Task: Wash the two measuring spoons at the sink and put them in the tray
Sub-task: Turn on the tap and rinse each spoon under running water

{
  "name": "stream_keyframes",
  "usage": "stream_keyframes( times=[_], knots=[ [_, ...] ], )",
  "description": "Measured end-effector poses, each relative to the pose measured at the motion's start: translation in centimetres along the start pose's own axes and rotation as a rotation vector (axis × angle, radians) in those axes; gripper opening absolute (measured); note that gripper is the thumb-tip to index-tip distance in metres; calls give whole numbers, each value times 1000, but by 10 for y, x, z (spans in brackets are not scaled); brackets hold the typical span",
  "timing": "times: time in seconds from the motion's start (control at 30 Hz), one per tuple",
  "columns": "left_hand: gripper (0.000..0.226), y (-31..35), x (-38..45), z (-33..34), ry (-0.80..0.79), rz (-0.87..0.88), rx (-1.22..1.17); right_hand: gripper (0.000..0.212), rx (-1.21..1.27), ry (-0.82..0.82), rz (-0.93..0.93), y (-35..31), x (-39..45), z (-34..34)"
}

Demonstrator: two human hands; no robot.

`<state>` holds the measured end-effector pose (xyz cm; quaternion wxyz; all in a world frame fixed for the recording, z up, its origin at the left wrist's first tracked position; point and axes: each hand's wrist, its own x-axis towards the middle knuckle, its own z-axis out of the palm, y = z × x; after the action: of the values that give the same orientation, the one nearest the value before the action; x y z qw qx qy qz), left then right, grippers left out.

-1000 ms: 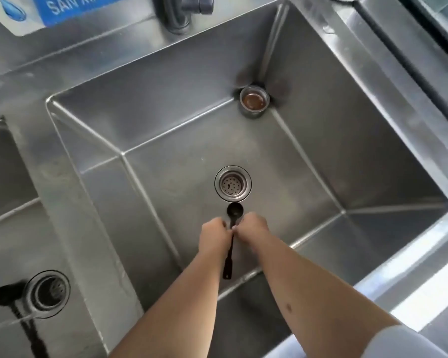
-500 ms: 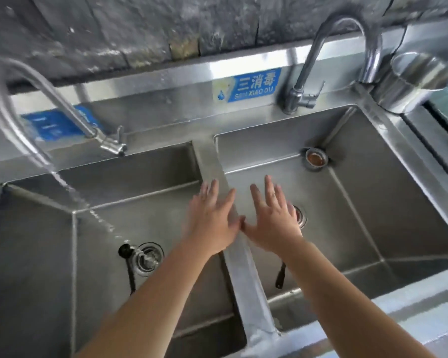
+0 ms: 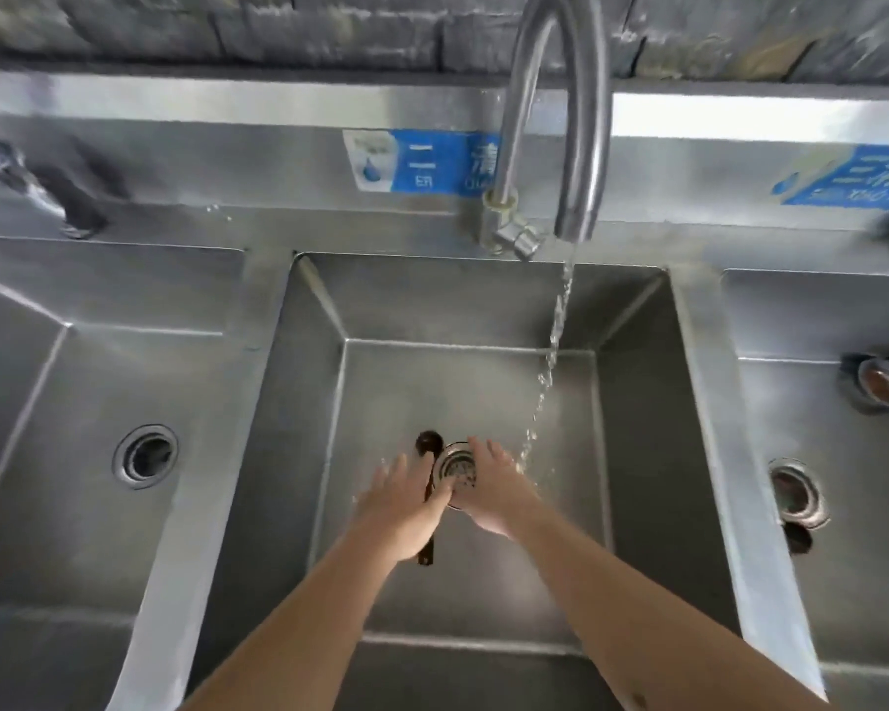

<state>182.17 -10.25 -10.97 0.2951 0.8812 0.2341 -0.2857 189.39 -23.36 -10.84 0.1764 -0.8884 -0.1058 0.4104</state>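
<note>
Measuring spoon (image 3: 428,443) lies by the drain (image 3: 457,465); left hand (image 3: 406,497) and right hand (image 3: 494,492), both open and empty, reach under running water (image 3: 550,361), likely to rinse it.

Steel sink basin (image 3: 632,402), black measuring spoon (image 3: 428,443) beside drain strainer (image 3: 458,467)

Under my hands (image 3: 452,497) I see a basin (image 3: 637,402) of brushed stainless steel, dull grey, wet and faintly shiny. Beneath my left hand (image 3: 406,505) lies a measuring spoon (image 3: 428,443), dark, matt, plastic-looking. Between my hands sits a ribbed, bright metal drain strainer (image 3: 458,461). Beyond my right hand (image 3: 499,492), the curved faucet (image 3: 581,146) is smooth satin metal. Behind it, glossy blue stickers (image 3: 422,164) and rough dark stone (image 3: 278,28).
</note>
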Motion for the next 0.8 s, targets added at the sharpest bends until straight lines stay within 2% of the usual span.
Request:
stream_keyframes(
  times=[0.1, 0.33, 0.4, 0.5, 0.57, 0.67, 0.8],
  knots=[
    [55, -27, 32, 20, -80, -28, -40, 57, 208, -18, 118, -6, 42, 29],
    [65, -44, 92, 57, -73, -147, -413, 9, 247, 6, 99, 3, 100, 96],
    [59, -46, 103, 63, -68, -187, -497, 8, 237, 29, 83, 2, 108, 108],
    [40, -46, 107, 65, -115, -179, -498, 8, 264, 95, 106, 1, 111, 114],
    [33, -46, 103, 64, -117, -160, -512, 18, 360, 103, 117, 3, 100, 110],
    [25, -38, 84, 51, -105, -143, -655, 10, 637, 85, 136, 7, 70, 91],
    [16, -6, 56, 27, -130, -99, -832, 19, 1057, 81, 184, 14, 16, 55]
  ],
)
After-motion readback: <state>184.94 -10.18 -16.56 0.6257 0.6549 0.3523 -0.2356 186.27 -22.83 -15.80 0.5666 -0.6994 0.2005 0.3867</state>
